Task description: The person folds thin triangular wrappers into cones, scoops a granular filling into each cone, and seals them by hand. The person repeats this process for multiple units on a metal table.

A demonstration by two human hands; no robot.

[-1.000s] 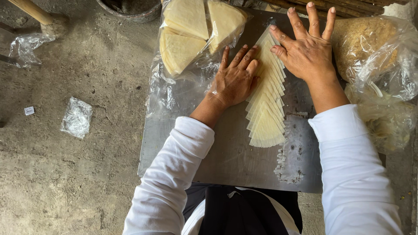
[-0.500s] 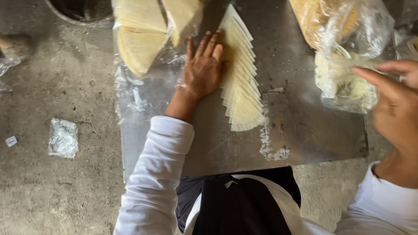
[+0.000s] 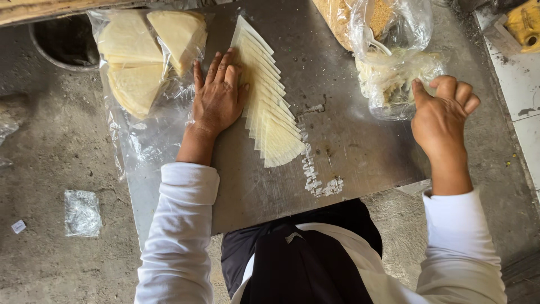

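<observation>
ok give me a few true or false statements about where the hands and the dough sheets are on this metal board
1. The left hand lies flat against the fanned row of pale dough sheets. True.
2. The right hand presses on that same row. False: it is off to the right, at the clear plastic bag.
3. The fanned sheets lie on the grey metal board. True.
4. The folded wedge-shaped sheets sit bare on the concrete floor. False: they lie on clear plastic at the board's upper left.
5. A streak of white flour lies beside the row. True.
</observation>
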